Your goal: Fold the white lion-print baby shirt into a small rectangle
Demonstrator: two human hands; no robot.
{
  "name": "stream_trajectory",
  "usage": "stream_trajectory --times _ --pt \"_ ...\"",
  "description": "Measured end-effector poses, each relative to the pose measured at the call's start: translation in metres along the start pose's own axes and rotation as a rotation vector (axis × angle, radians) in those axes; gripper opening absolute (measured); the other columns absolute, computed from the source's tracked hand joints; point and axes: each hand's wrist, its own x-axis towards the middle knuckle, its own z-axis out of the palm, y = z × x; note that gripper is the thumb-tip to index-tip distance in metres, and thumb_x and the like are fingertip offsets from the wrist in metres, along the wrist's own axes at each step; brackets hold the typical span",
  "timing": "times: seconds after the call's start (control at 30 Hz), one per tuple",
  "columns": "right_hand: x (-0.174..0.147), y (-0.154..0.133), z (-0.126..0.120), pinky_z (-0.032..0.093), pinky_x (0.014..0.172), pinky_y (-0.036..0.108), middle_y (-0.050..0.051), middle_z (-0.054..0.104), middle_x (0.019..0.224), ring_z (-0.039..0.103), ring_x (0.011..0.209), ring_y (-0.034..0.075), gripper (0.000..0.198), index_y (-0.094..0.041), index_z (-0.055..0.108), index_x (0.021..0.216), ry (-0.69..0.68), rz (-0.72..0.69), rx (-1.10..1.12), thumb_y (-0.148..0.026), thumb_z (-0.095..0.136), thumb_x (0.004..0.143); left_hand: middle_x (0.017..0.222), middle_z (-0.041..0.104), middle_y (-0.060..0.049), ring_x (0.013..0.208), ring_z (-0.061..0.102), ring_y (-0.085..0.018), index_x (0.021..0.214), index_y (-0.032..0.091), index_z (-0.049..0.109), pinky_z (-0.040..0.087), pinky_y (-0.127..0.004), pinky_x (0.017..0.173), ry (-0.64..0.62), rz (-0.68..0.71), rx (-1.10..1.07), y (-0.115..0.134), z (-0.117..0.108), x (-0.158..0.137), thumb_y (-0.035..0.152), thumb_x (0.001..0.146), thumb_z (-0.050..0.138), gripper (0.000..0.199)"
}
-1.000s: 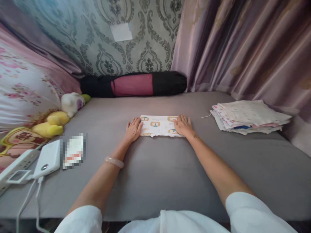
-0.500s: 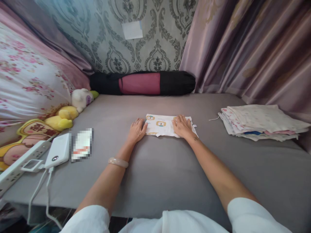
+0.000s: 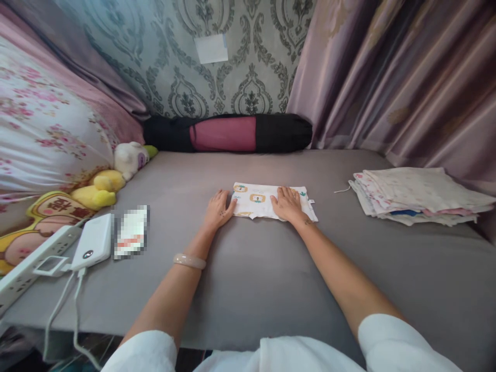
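A folded white cloth [image 3: 256, 200], printed with yellow and teal pictures, lies flat on the grey bed sheet [image 3: 248, 279]; it looks like a small garment, with a tag at its right edge. My left hand [image 3: 219, 209] rests open on the sheet at the cloth's left edge, its thumb by the fabric. On the right half of the cloth, my right hand [image 3: 289, 204] lies flat with its fingers spread. Neither hand grips anything.
Folded clothes [image 3: 418, 196] are stacked at the right. A black and pink bag [image 3: 222, 133] lies along the wall. At the left are plush toys [image 3: 129, 159], a power strip [image 3: 42, 258], a white power bank [image 3: 94, 240] with cables and a blurred packet [image 3: 130, 232].
My right hand has slid slightly left across the cloth, uncovering more of its right end. My left hand has barely moved.
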Motion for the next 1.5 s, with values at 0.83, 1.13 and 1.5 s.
stream_trajectory --times 0.83,1.13,1.5 --pt "0.009 -0.056 0.008 0.013 0.115 0.056 0.018 0.028 0.155 0.019 0.143 0.030 0.057 -0.005 0.035 0.146 0.016 -0.101 0.108 -0.038 0.022 0.102 0.126 0.062 -0.012 0.136 0.043 -0.029 0.121 0.020 0.055 0.039 -0.046 0.110 0.056 0.016 -0.074 -0.004 0.001 0.001 0.040 0.091 0.048 0.037" --pt "0.010 -0.056 0.011 0.011 0.115 0.057 0.018 0.029 0.154 0.021 0.143 0.030 0.056 -0.004 0.037 0.145 0.011 -0.098 0.108 -0.037 0.023 0.102 0.127 0.062 -0.013 0.135 0.044 -0.028 0.120 0.019 0.055 0.039 -0.044 0.111 0.077 0.015 -0.088 -0.005 0.003 0.001 0.039 0.091 0.050 0.036" --pt "0.011 -0.084 0.009 0.011 0.116 0.055 0.017 0.026 0.156 0.017 0.144 0.029 0.056 -0.005 0.034 0.147 0.007 -0.143 0.162 -0.037 0.022 0.102 0.122 0.065 -0.013 0.133 0.047 -0.027 0.118 0.019 0.057 0.041 -0.044 0.109 0.103 0.017 -0.110 -0.006 0.001 0.002 0.036 0.090 0.050 0.034"
